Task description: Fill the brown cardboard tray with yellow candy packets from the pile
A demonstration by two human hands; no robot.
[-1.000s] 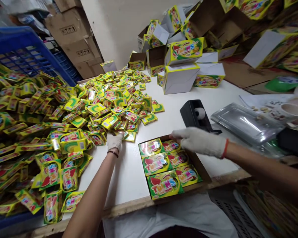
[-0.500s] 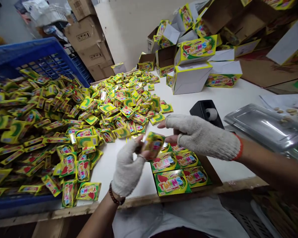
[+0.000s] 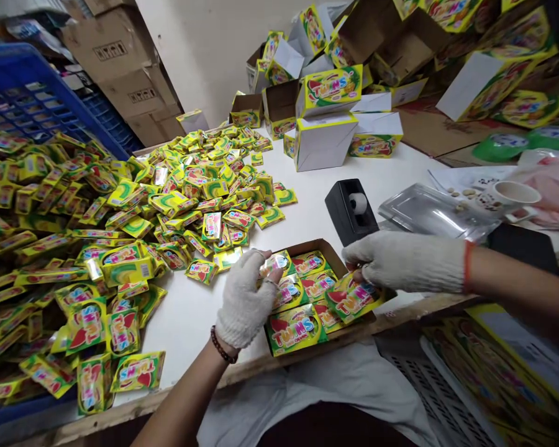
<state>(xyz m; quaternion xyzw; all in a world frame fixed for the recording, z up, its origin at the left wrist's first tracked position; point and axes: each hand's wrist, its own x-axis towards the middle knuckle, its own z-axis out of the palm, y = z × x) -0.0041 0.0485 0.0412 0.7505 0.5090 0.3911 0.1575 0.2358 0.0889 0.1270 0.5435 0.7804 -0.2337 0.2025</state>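
Over the shallow brown cardboard tray (image 3: 331, 250) at the near edge of the white worktop (image 3: 195, 310), I see both white knit-gloved hands at work. My right hand (image 3: 407, 261) pinches a glossy yellow-green sachet printed with red fruit (image 3: 351, 298), tilted over the tray's right corner, probably so it slides flat beside the rows already laid. My left hand (image 3: 245, 301) rests curled on the tray's left side, fingers pressing a packet down; whether it grips one I cannot tell. Left of the tray sprawls the heap of matching loose sachets (image 3: 97, 211); behind it stands a black tape dispenser (image 3: 351, 211).
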